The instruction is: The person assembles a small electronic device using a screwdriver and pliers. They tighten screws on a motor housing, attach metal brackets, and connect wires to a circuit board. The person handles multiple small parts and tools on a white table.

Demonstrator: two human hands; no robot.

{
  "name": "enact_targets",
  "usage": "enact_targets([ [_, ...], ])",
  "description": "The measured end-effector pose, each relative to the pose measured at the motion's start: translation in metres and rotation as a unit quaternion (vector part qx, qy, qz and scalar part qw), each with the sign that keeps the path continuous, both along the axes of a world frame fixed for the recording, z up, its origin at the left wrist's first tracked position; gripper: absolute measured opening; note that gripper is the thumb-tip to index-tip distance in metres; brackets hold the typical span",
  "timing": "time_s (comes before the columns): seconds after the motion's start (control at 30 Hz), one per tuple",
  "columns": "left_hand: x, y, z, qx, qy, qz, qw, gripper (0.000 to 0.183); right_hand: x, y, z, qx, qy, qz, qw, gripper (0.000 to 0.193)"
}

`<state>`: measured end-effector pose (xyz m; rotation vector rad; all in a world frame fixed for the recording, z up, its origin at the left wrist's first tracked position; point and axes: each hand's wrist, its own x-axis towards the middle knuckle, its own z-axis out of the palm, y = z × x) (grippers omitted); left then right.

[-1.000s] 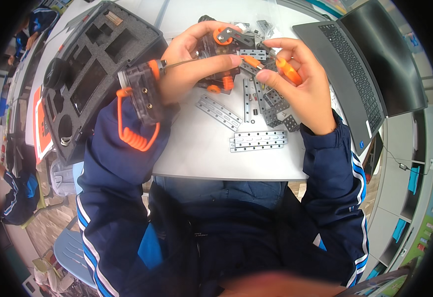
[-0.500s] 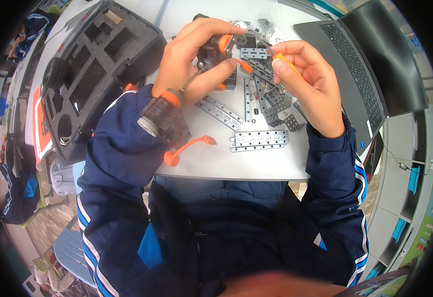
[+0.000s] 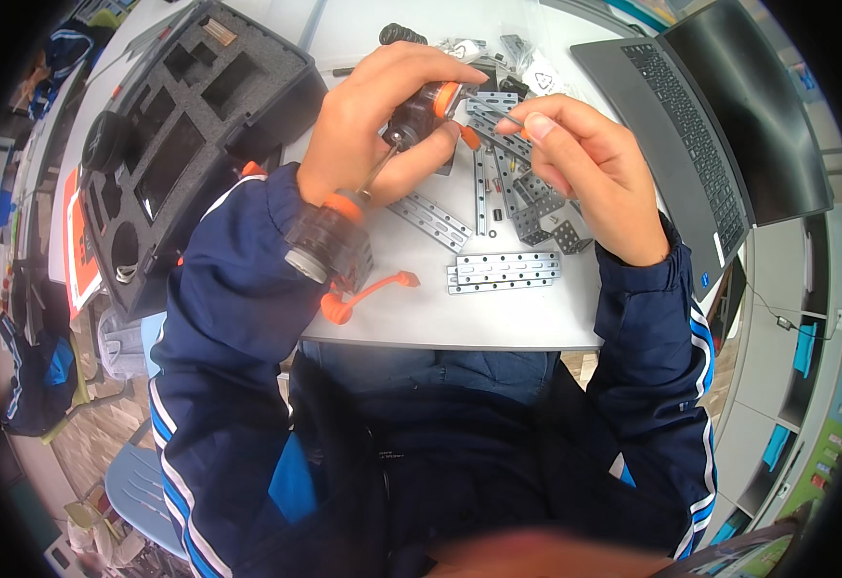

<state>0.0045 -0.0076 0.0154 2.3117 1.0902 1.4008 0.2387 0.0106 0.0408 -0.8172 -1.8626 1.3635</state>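
Note:
My left hand [image 3: 349, 130] is closed around a dark motor unit [image 3: 419, 118] with an orange ring, raised above the table. A thin metal rod [image 3: 382, 171] runs from it under my fingers to a second dark motor [image 3: 329, 241], also orange-ringed, hanging over my left wrist. An orange cable [image 3: 373, 294] trails below that motor. In my right hand [image 3: 599, 169] a screwdriver [image 3: 498, 110] is pinched, its handle mostly hidden by my fingers. Its shaft points left to the end of the held motor unit; whether the tip touches a screw is too small to tell.
Perforated metal strips [image 3: 505, 274] and dark brackets [image 3: 539, 207] lie on the white table [image 3: 411, 328]. An open foam-lined case [image 3: 175, 106] stands at the left, an open laptop [image 3: 676, 116] at the right. Small loose parts and plastic bags are at the back.
My right hand has turned, hiding the screwdriver's orange handle, and its shaft now points to the motor unit. My left hand has tilted the joined motors slightly, the lower one shifting right.

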Motion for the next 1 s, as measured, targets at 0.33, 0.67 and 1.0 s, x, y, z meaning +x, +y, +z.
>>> enact_targets([
  [0.33, 0.001, 0.000, -0.002, 0.078, 0.066, 0.006, 0.995, 0.041, 0.014, 0.009, 0.016, -0.302, 0.044, 0.108, 0.946, 0.031],
  [0.67, -0.001, -0.005, 0.003, -0.002, 0.022, -0.022, 1.000, 0.041, 0.001, -0.004, -0.011, 0.433, -0.170, -0.047, 0.884, 0.017],
  [1.0, -0.001, -0.006, 0.003, 0.041, 0.068, 0.001, 0.997, 0.040, 0.002, 0.004, 0.019, -0.436, 0.039, 0.117, 0.891, 0.026],
])
